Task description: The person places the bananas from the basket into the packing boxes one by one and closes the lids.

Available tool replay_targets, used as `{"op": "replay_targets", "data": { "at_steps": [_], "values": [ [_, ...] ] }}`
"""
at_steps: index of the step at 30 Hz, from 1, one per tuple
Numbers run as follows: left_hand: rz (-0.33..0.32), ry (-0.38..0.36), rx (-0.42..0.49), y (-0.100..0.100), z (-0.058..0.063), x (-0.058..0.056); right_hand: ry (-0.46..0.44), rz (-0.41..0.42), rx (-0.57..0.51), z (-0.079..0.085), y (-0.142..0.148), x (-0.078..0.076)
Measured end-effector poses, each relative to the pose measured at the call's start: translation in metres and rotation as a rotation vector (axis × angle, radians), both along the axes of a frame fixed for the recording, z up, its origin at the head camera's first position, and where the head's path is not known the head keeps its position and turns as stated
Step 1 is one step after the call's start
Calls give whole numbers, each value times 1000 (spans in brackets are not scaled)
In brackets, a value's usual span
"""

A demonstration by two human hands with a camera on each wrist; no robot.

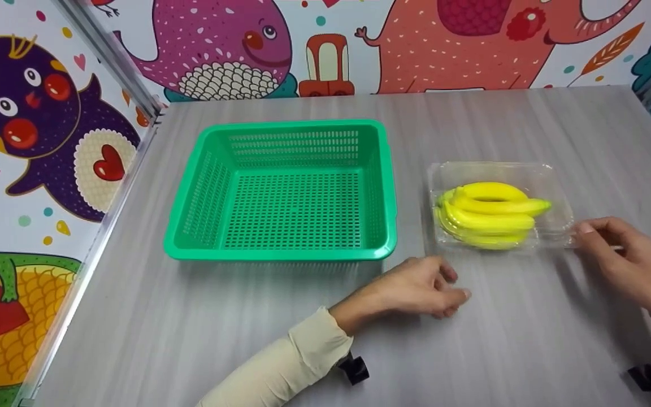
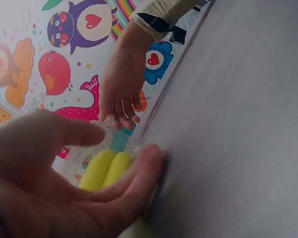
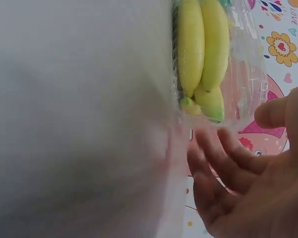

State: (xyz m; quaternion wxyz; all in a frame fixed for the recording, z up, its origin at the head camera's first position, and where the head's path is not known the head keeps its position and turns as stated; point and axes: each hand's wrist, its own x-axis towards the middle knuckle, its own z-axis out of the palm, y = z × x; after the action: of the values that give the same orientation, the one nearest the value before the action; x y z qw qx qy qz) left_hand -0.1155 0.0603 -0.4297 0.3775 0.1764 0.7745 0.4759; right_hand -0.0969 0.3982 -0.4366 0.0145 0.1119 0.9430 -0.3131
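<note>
A clear plastic box (image 1: 546, 168) holding several yellow bananas (image 1: 489, 220) sits on the right part of the table. My right hand (image 1: 630, 254) is at the box's front right corner, fingertips right by its edge. In the right wrist view its thumb and fingers (image 3: 213, 168) are spread apart just beside the box end, with nothing gripped. The left hand (image 1: 424, 285) hovers in front of the box's left side, fingers loosely bent and holding nothing. Seen from the left wrist, the bananas (image 2: 104, 168) show behind the gap between thumb and fingers.
To the left of the box stands a green perforated plastic basket (image 1: 280, 254) with nothing inside. Walls with cartoon animals (image 1: 455, 51) border the grey wood-grain table (image 1: 235, 316) at the back and left.
</note>
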Motion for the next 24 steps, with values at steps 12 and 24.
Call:
{"op": "replay_targets", "data": {
  "at_steps": [12, 24],
  "values": [
    [-102, 350, 101, -44, 59, -4, 361, -26, 70, 26, -7, -17],
    [213, 486, 269, -96, 102, -37, 496, 122, 63, 42, -41, -42]
  ]
}}
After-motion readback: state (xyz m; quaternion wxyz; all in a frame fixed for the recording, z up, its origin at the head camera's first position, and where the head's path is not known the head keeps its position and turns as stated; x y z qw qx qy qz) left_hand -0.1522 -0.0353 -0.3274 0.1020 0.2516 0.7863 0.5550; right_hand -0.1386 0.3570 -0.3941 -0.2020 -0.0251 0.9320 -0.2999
